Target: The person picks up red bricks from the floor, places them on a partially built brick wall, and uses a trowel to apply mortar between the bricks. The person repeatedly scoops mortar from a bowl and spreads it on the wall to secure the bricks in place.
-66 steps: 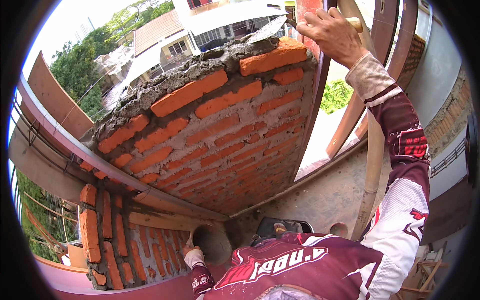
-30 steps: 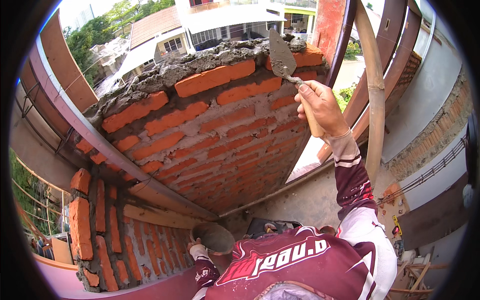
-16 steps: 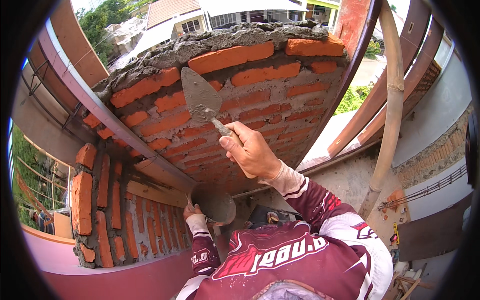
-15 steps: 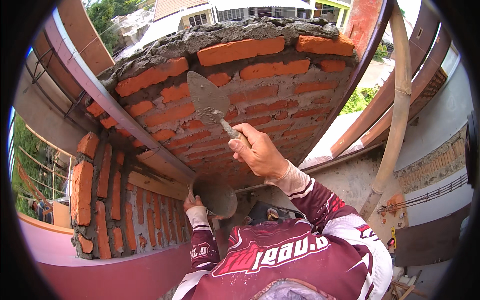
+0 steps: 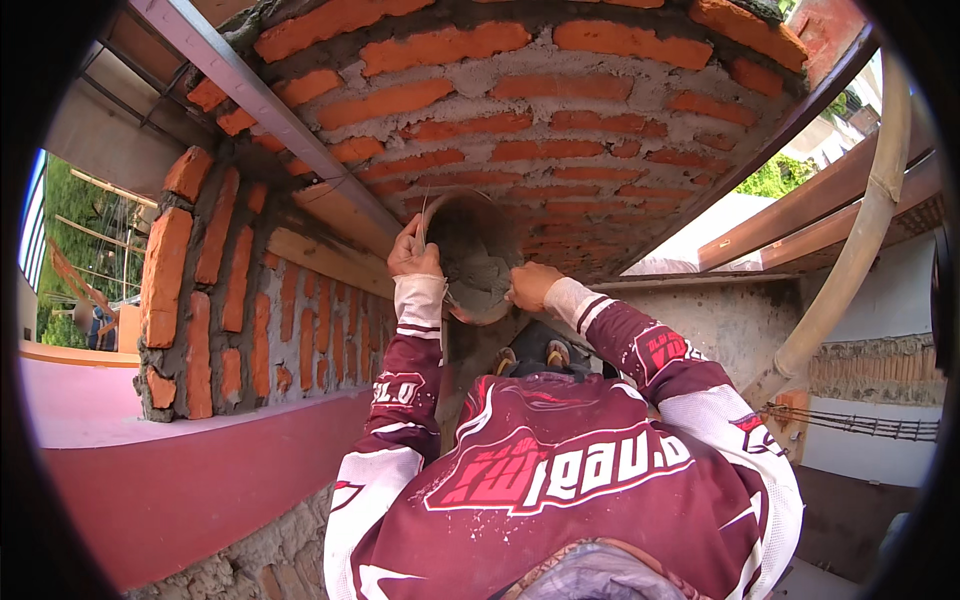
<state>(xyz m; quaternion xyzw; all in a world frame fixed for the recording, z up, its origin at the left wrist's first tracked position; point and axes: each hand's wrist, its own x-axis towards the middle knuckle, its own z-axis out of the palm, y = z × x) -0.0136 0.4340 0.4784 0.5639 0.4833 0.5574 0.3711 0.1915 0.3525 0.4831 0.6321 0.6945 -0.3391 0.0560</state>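
My left hand (image 5: 413, 252) is closed on the rim of a mortar-smeared bucket (image 5: 462, 212), which is tilted with its mouth toward me. Grey wet mortar (image 5: 478, 268) lies inside it. At the bucket's right side, my right hand (image 5: 533, 287) is closed around the handle of a trowel (image 5: 499, 288). The trowel's blade is down in the bucket and can hardly be told from the mortar. Beyond both hands rises a wall of orange bricks (image 5: 562, 88) with grey mortar joints.
A metal post (image 5: 270, 112) edges the wall on the left, beside a second brick wall (image 5: 232, 300) above a pink ledge (image 5: 250, 470). To the right stand a bamboo pole (image 5: 850, 270) and dark red beams (image 5: 790, 215). My feet (image 5: 557, 354) show below the bucket.
My right hand has come down from before the upper wall to the bucket, bringing the trowel into it. The bucket, held in my left hand, sits higher in view, and the view has tilted downward.
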